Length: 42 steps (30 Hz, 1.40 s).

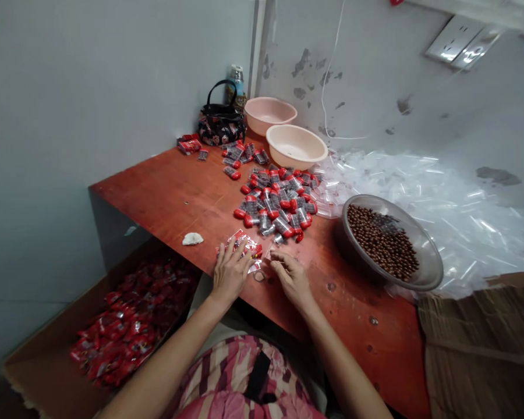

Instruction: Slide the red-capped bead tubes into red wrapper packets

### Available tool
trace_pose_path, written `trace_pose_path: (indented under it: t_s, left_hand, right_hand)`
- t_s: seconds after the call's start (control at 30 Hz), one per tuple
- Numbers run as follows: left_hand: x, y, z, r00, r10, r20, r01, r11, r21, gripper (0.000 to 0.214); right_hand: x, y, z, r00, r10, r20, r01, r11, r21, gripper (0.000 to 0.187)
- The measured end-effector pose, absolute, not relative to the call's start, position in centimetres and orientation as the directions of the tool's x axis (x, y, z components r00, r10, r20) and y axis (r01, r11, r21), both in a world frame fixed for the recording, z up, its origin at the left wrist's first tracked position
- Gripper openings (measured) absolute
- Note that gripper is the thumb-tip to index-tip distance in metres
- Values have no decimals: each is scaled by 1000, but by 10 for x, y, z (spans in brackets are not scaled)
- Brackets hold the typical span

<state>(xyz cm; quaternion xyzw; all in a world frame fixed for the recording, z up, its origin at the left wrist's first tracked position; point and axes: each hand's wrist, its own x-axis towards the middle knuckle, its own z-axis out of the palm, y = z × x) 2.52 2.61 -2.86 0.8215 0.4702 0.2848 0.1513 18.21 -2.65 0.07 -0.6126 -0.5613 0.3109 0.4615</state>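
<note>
1. While the left hand [231, 273] lies open, fingers spread on a red-capped clear packet [243, 243], the right hand [291, 282] curls just beside it, its grip impossible to tell.
2. More packets [273, 209] heap at twelve o'clock on the worktop [166, 198]; a bowl of brown beads [423, 235] sits at two o'clock.

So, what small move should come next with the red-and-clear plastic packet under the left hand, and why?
Probably slide the red-and-clear plastic packet off the table into the brown cardboard box of red packets. The left hand is already on it, and the box sits right beside that hand, below the table edge, so this looks like the shortest move.
</note>
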Motion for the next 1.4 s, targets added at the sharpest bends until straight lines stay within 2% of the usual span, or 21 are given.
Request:
trace_pose_path:
  t_s: [0.13,0.23,0.3,0.37,0.43,0.47,0.5,0.57,0.6,0.67,0.7,0.77,0.83,0.93,1.03,1.1,1.2,1.3,1.4]
  left_hand:
    - [26,22,-17,399,836,376,599,-549,584,31]
    - [27,18,-5,333,875,352,448,-475,757,37]
    - [25,16,1,199,957,212,297,-265,917,46]
    - [23,16,5,162,985,-55,104,38,994,43]
    - [23,16,5,273,921,-279,-69,308,949,32]
    - [22,17,5,336,881,-333,-132,395,909,30]
    - [22,17,4,372,856,-358,-184,447,876,28]
    - [21,18,1,341,861,-377,-262,472,842,25]
    - [19,19,-1,300,874,-381,-283,463,840,23]
    - [15,21,-4,236,890,-390,-317,450,835,20]
    - [12,21,-5,217,892,-396,-333,449,829,19]
    - [8,22,-5,191,891,-411,-361,454,815,16]
    - [7,23,-3,174,881,-440,-375,473,797,13]
    - [10,23,1,178,854,-489,-401,517,756,8]
    - [16,22,2,186,828,-530,-444,552,706,8]
    - [18,21,3,201,807,-555,-460,578,674,7]
    - [15,21,5,218,785,-579,-466,606,645,6]
    - [11,22,5,215,777,-592,-488,610,624,8]
    - [14,25,0,230,781,-581,-546,598,587,7]
  right_hand:
    - [172,-15,4,230,973,37,203,-11,-979,25]
    - [169,-8,6,292,956,-28,16,-35,-999,29]
    - [168,-5,7,295,953,-74,-97,-47,-994,30]
    - [167,-4,9,269,956,-119,-191,-68,-979,32]
    - [165,-4,10,240,958,-158,-230,-102,-968,36]
    - [164,-4,11,235,957,-172,-224,-118,-967,37]
    - [164,-3,10,237,955,-179,-205,-131,-970,37]
    - [163,-4,8,269,949,-165,-113,-139,-984,36]
    - [163,-5,6,293,946,-138,-27,-136,-990,36]
    - [166,-7,3,301,953,-43,260,-126,-957,33]
    - [169,-8,2,275,961,18,438,-109,-892,32]
    - [177,-9,3,185,974,132,730,-46,-682,29]
    - [190,-4,10,113,968,224,865,15,-502,26]
    - [214,16,27,100,946,308,930,21,-367,25]
    - [236,44,42,57,958,281,976,5,-217,28]
    - [246,60,48,-149,967,207,979,174,-107,33]
    - [258,75,50,-512,855,83,859,511,25,39]
    - [267,82,50,-600,799,35,797,594,107,38]
    - [273,83,50,-609,792,39,791,603,105,32]
